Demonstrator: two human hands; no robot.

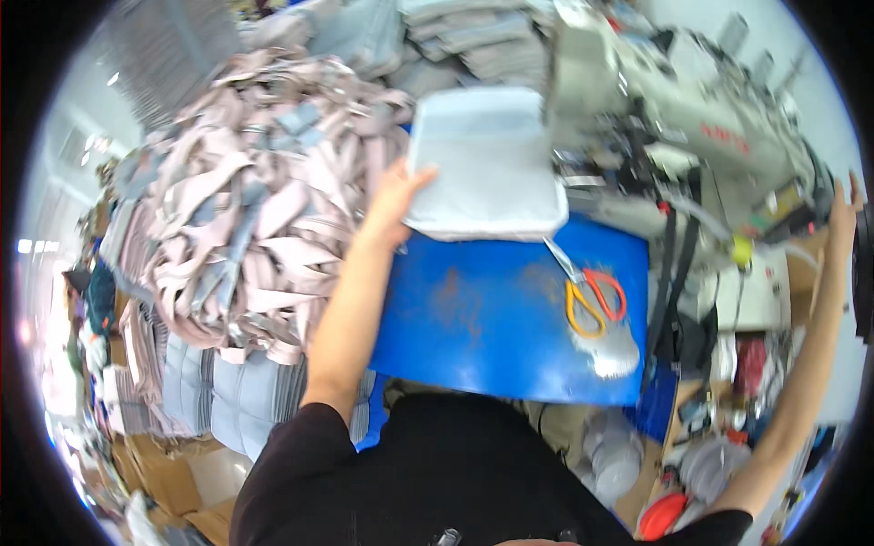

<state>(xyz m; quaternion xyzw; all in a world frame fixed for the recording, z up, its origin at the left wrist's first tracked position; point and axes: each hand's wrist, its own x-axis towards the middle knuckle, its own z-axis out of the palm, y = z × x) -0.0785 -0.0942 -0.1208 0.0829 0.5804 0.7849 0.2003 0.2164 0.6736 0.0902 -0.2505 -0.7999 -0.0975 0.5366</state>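
Though patchy, blue tabletop beside sewing machine, left grip snug on grey panel (right grip unclear).

The pale, round-cornered fabric piece is over the tabletop

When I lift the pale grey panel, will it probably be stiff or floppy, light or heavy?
The panel is probably fairly stiff: it looks flat with the left grip only at its edge, though support underneath is unclear. It is likely light, as only one grip is on it. Rolling seems unlikely, given its broad, flat shape.
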